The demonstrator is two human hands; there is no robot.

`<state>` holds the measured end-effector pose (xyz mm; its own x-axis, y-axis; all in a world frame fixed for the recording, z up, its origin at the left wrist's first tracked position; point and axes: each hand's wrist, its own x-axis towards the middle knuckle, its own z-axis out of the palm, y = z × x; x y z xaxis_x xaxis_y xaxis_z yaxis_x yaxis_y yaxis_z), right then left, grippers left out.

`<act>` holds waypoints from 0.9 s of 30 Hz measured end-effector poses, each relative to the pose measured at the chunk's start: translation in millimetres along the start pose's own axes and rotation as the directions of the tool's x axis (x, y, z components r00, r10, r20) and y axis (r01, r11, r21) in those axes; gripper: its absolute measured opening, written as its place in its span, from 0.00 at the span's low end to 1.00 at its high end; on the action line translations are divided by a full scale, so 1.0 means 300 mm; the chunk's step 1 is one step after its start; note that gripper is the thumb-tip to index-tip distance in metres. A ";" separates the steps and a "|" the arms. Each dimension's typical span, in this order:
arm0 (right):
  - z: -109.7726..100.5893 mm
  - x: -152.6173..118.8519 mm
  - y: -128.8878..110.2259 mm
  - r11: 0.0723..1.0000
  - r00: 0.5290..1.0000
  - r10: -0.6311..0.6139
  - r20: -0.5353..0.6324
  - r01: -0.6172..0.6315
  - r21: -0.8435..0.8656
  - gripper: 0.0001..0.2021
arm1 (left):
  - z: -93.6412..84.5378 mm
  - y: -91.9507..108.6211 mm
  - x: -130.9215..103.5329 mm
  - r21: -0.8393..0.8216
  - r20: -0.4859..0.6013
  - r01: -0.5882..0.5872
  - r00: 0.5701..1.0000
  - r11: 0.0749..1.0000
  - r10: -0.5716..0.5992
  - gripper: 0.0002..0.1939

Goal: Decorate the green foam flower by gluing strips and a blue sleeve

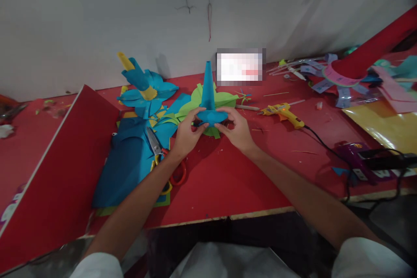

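Both hands grip a blue paper piece (212,117) with a rounded shape, held at the foot of a tall blue paper cone (208,87). My left hand (189,132) pinches its left side between thumb and fingers. On the right side, my right hand (237,129) does the same, its thumb in front. Green paper petals (224,99) spread out behind the cone; whether they are joined to it I cannot tell. Left of my hands stands a blue paper flower (135,95) with a yellow tip. Scissors (158,150) with red and yellow handles lie beside my left forearm.
A yellow glue gun (285,114) lies to the right, its black cord running to the front edge. Blue paper sheets (124,169) are stacked by an upright red divider (61,173). A blurred bright screen (239,67) leans at the wall. A red cone (374,47) stands far right.
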<state>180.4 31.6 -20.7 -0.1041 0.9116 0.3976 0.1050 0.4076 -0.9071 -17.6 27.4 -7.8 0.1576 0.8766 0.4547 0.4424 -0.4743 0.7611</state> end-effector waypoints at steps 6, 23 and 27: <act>0.002 -0.001 -0.001 1.000 1.000 0.008 0.006 -0.008 -0.011 0.22 | -0.004 0.008 -0.003 -0.011 0.036 -0.005 0.999 1.000 0.005 0.16; -0.006 -0.010 -0.023 0.995 0.997 0.071 0.000 -0.071 0.071 0.16 | -0.022 0.012 -0.005 -0.027 -0.084 0.026 0.996 0.999 -0.028 0.14; -0.017 -0.006 -0.020 0.996 0.998 0.056 -0.009 -0.055 0.064 0.15 | -0.046 0.000 0.008 -0.012 -0.233 0.025 0.972 1.000 -0.027 0.09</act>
<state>184.9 27.8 -15.3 -0.0894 0.9333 0.3478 0.0473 0.3528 -0.9345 -29.4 28.4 -0.2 -0.0640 0.8460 0.5293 0.4357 -0.4535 0.7775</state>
